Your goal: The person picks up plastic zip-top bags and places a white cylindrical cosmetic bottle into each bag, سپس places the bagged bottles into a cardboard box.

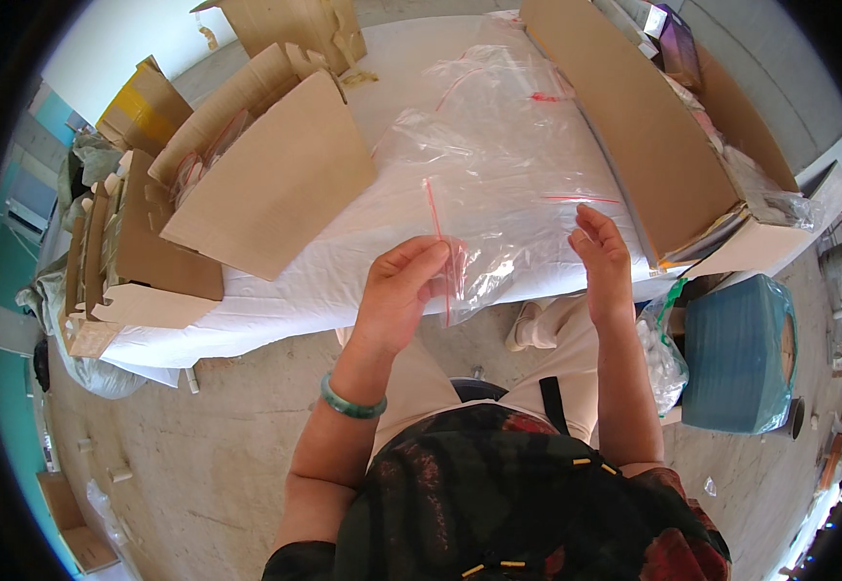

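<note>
In the head view, the left hand (398, 292) pinches the red-striped edge of a clear plastic bag (487, 271) between thumb and bent fingers, the bag spreading from the grip toward the right, above the near edge of the tabletop (281, 312), which is covered with white cloth. The right hand (611, 259) is raised just beyond the bag's right side, its fingers loosely curled and parted from the thumb, with nothing seen between them. A green bangle (351, 399) circles the left wrist. Beyond the hands, more clear bags (498, 131) with red strips lie in an overlapping heap along the middle of the tabletop. A long cardboard box (634, 116) flanks the heap on the right, with packaged goods showing inside. On the left stands a tilted open carton (281, 179) with clear, red-edged plastic in it, and beside it a lower cardboard box (169, 237). On the floor at right, a blue plastic-wrapped block (731, 353) sits next to a clear sack (659, 360) of white pieces.
</note>
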Action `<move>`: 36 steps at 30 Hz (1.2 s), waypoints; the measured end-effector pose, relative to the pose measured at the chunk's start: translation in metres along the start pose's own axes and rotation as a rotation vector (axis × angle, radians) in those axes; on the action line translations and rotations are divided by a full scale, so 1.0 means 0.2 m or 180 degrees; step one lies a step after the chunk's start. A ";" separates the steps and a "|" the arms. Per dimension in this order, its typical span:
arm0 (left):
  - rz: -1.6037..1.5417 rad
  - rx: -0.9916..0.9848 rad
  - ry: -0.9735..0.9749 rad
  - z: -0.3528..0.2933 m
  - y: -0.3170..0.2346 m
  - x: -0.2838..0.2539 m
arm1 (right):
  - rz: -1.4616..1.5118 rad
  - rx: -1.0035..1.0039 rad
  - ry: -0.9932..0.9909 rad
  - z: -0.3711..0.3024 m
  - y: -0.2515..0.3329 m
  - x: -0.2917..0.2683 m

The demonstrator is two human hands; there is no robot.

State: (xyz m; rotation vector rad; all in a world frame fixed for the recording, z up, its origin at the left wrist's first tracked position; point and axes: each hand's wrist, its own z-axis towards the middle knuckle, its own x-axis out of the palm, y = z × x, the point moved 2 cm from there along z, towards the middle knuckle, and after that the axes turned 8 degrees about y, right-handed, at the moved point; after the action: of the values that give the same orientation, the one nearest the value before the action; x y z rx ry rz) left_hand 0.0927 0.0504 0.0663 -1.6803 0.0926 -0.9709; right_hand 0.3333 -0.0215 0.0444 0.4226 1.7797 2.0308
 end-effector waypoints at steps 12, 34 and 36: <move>0.0473 -0.0028 -0.0089 -0.01 0.04 0.15 | 0.0057 -0.0235 0.1579 -0.23 0.23 0.36; 0.2629 0.1578 -0.0906 -0.05 -0.09 0.15 | -0.0913 -0.1631 0.0593 -0.25 0.41 0.28; 0.3136 0.1764 -0.0703 -0.06 -0.08 0.16 | -0.1073 -0.2060 0.0957 -0.30 0.47 0.30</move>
State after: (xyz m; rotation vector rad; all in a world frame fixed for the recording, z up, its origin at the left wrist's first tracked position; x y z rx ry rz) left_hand 0.0998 0.0309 0.0970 -0.9999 0.4174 -0.0400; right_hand 0.2429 -0.0531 0.1261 -0.3667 1.1202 2.3326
